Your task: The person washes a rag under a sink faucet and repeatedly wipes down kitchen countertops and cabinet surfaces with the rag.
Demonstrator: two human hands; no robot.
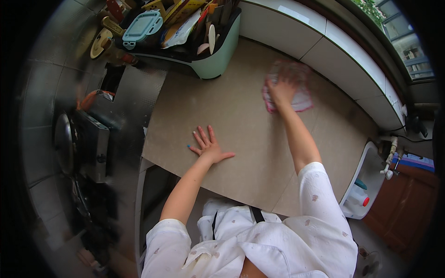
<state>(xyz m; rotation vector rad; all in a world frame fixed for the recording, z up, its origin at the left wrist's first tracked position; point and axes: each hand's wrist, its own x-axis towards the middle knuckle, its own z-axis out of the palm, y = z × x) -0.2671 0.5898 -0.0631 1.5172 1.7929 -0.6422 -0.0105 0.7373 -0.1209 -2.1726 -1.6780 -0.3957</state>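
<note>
My left hand (209, 150) rests palm down on the beige tiled countertop (243, 132), its fingers spread and nothing in it. Farther out and to the right, my right hand (284, 89) lies flat over a white and pink cleaning cloth (303, 100) on the same counter, near the tiled wall. Both the hand and the cloth look blurred. My palm covers the middle of the cloth, while its pink-edged border shows around the fingers. Whether the fingers pinch the fabric is hard to see.
A pale green bin (217, 59) holds packets, utensils and a blue-lidded container (143, 28) at the back left. On the left stands a gas stove (97, 146) beside a metal surface. A white sink (361, 173) with a red-capped plastic bottle (358, 196) adjoins the counter's right end, under a tap (390, 160).
</note>
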